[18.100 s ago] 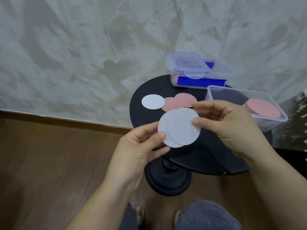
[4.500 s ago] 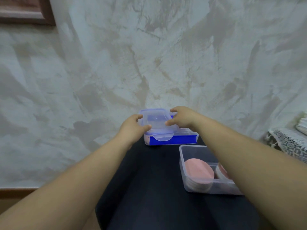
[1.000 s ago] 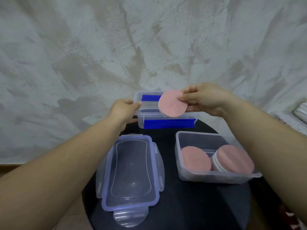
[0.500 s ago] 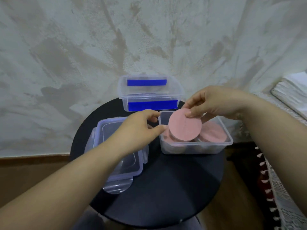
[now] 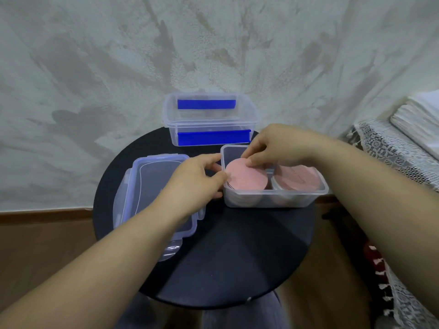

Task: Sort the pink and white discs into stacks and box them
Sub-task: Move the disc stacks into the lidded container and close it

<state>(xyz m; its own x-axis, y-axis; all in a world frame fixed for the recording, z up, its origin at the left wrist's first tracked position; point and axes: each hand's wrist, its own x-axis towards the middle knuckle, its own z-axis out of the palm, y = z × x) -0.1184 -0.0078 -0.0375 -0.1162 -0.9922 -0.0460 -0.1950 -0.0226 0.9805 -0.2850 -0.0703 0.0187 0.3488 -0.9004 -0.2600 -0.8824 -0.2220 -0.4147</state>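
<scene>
right hand (image 5: 278, 146) fingers pinch top pink disc (image 5: 247, 179) in clear box (image 5: 273, 200); left hand (image 5: 192, 181) fingers curled at its rim, grip unclear.

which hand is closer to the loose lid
Left. The left hand is just over the lid's right edge; the right hand is farther right, above the box, pinching the disc.
</scene>
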